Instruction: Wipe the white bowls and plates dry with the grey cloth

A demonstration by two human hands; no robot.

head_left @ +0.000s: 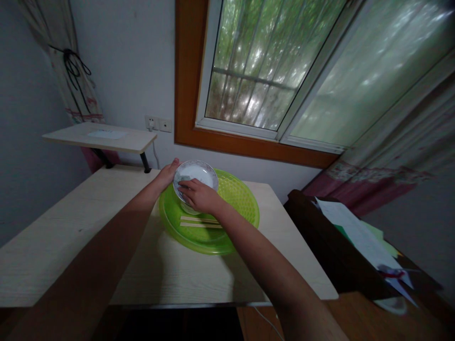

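A white bowl (199, 173) with a patterned rim is tilted up inside a green plastic basin (238, 199) on a pale wooden table (71, 237). My left hand (166, 174) grips the bowl's left rim. My right hand (198, 195) presses a small grey cloth or sponge (185, 179) against the bowl's inside, fingers closed on it. A pair of wooden chopsticks (199, 222) lies flat in the basin just below my right hand.
A small raised shelf (99, 136) stands at the table's back left. A dark cabinet (330, 241) with papers (355, 227) on top is at the right. A window (266, 66) and curtains lie behind.
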